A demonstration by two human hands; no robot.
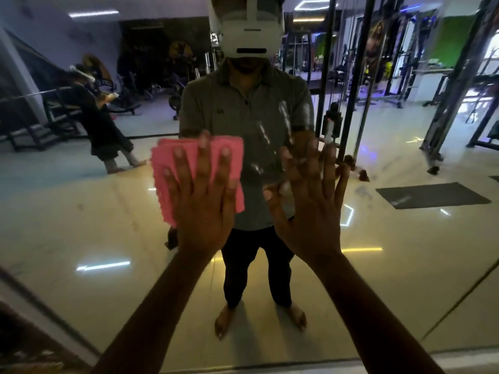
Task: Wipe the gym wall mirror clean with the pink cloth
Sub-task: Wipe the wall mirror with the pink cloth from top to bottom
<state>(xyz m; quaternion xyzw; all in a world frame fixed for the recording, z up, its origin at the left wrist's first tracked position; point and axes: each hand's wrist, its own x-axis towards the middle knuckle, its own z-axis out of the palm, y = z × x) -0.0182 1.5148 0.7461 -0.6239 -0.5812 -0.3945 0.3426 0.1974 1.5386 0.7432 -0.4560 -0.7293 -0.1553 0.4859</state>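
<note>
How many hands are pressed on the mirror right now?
2. The left hand presses the cloth flat on the mirror; the right hand lies bare on the glass beside it.

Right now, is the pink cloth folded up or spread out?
Folded. The pink cloth shows stacked layered edges along its left side, pressed flat on the mirror under the left hand.

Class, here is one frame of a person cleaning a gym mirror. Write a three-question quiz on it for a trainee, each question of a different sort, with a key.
1. True or false: the pink cloth lies under the right hand.
2. Which describes the right hand? A) holding a spray bottle B) flat and bare on the mirror C) out of view
3. Fill in: white smears show on the glass above and between the two ____.

Key: 1 false, it is under the left hand; 2 B; 3 hands.
</note>
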